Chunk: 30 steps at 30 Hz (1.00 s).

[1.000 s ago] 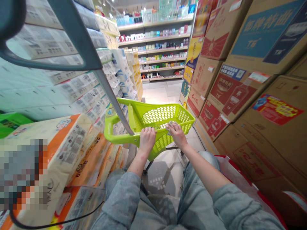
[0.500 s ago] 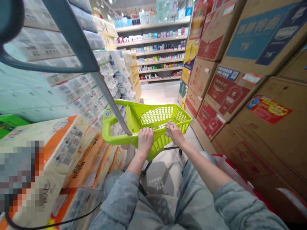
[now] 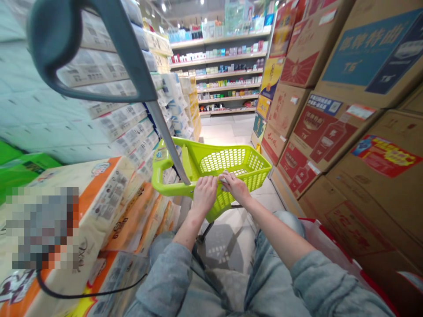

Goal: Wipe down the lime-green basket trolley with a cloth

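A lime-green wheeled shopping basket (image 3: 244,164) stands on the tiled aisle floor in front of my knees. My left hand (image 3: 204,193) is closed over its near rim, beside the base of the grey pull handle (image 3: 132,66) that rises up to the left. My right hand (image 3: 234,186) rests on the same rim just to the right, fingers pressed on a small pale thing I cannot make out. The two hands are almost touching.
Packs of tissue paper (image 3: 99,202) are stacked along the left. Cardboard cartons (image 3: 333,123) rise in a wall on the right, with a red-rimmed container (image 3: 330,237) at their foot. Stocked shelves (image 3: 224,70) close off the aisle's far end.
My right hand has slid left along the rim toward my left hand. The basket and its handle have shifted a little to the right in view.
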Available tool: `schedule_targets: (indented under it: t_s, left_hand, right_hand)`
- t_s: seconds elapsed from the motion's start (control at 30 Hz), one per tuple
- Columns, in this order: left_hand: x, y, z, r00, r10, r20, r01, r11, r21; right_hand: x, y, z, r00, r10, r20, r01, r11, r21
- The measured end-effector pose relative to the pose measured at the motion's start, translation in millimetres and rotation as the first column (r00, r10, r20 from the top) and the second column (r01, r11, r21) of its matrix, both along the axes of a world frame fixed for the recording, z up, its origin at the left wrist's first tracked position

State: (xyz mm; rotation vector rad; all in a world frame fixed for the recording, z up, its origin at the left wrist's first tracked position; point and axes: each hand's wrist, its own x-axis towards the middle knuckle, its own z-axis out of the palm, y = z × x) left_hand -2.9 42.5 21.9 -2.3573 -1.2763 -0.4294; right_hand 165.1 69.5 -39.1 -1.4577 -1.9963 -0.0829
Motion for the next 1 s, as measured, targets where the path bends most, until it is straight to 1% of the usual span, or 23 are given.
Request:
schedule_targets:
  t_s: [0.1,0.17,0.33,0.4,0.5,0.6,0.67,0.73,0.8,0.9,1.0]
  left_hand:
    - [-12.5,-2.9,5.7,1.000,0.017,-0.001,-0.017,1.000,0.017]
    - [-18.1,-4.1,8.7,1.000,0.004,-0.022,-0.003,1.000,0.020]
    - [-18.5,-3.5,10.7,0.999,-0.001,-0.045,0.002,1.000,0.031]
    - [-17.4,-2.2,9.1,0.999,-0.008,-0.049,0.010,0.999,0.038]
    - [-17.3,-0.5,5.1,0.998,-0.018,-0.057,0.021,0.998,0.058]
    - [-16.8,0.5,1.2,0.999,-0.016,-0.042,0.018,0.998,0.057]
    - [-15.5,1.1,-0.4,1.000,-0.011,-0.019,0.012,0.999,0.046]
    - [-13.8,1.6,-1.3,1.000,-0.010,-0.005,0.010,0.999,0.041]
    - [-12.3,1.9,-1.6,1.000,-0.005,-0.004,0.006,0.999,0.049]
    - [-11.1,1.7,-1.9,1.000,0.008,-0.013,-0.007,0.997,0.072]
    - [-10.8,1.1,-1.7,1.000,0.014,-0.009,-0.013,0.997,0.070]
  right_hand:
    - [2.5,2.6,2.5,1.000,-0.004,-0.015,0.004,1.000,-0.006]
    - [3.9,4.7,3.2,1.000,0.003,-0.020,-0.003,1.000,-0.011]
    - [15.7,10.3,-2.6,0.999,0.020,-0.042,-0.021,1.000,-0.013]
    - [29.0,12.9,-8.1,0.996,-0.019,-0.092,0.019,1.000,-0.007]
    - [55.8,18.0,-15.5,0.981,-0.113,-0.155,0.111,0.994,-0.022]
    - [75.9,24.2,-18.1,0.976,-0.170,-0.136,0.162,0.985,-0.062]
    - [78.7,27.9,-18.1,0.977,-0.182,-0.113,0.175,0.982,-0.070]
    - [72.6,29.5,-18.5,0.971,-0.201,-0.128,0.195,0.979,-0.060]
    - [59.6,27.0,-19.9,0.961,-0.206,-0.185,0.202,0.979,-0.041]
    - [31.2,13.5,-21.3,0.942,-0.129,-0.309,0.138,0.990,0.005]
    - [-3.4,-8.3,-19.1,0.899,-0.034,-0.437,0.080,0.993,0.088]
